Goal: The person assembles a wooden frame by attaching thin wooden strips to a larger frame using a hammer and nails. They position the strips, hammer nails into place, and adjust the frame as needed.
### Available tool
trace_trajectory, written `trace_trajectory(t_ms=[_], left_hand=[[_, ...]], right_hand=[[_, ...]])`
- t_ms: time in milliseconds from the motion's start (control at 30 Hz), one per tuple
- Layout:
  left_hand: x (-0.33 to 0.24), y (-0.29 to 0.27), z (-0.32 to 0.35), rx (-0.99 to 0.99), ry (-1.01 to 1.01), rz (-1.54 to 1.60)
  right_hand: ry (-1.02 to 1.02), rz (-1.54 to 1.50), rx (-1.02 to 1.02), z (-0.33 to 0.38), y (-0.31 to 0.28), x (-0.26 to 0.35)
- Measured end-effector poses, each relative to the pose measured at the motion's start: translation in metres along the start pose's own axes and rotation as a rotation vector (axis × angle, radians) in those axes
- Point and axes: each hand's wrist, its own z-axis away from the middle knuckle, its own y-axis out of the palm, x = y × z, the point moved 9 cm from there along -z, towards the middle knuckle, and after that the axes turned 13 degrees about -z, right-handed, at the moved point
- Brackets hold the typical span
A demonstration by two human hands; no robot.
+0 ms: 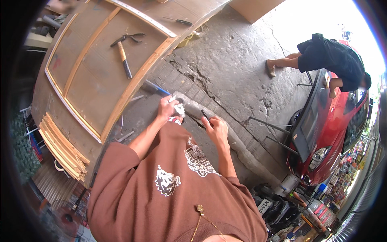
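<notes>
My left hand (166,108) is closed around a crumpled white material (179,108), in front of my chest; whether it is cloth, paper or plastic I cannot tell. Beyond that hand a blue rod-like piece (160,90) points toward the workbench; I cannot tell whether my fingers touch it. My right hand (217,130) grips a short, dark stick-like object (205,115), its kind unclear, a little apart from the left hand. On the bench to the left lie a hammer (124,59) with a wooden handle, dark pliers (128,38) and a screwdriver (182,21).
The workbench (100,60) carries a wooden frame (135,86). Several wood strips (62,149) are stacked at its near end. A long wrapped roll (242,149) lies on the cracked floor (238,68). At right, a person (330,60) bends over a red car (342,117); a motorcycle (278,209) stands nearer.
</notes>
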Motion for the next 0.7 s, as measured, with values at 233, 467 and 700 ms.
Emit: trace_trajectory(t_ms=[233,467,700], left_hand=[[0.047,-0.024,-0.035,-0.179,0.118,-0.754],[0.108,-0.036,-0.065,-0.144,-0.094,-0.971],[0.078,0.008,-0.125,-0.135,0.029,-0.934]], right_hand=[[0.197,0.006,-0.077,0.015,-0.041,-0.08],[0.359,-0.135,-0.206,0.032,-0.082,-0.124],[0.472,-0.557,-0.276,0.02,-0.048,-0.187]])
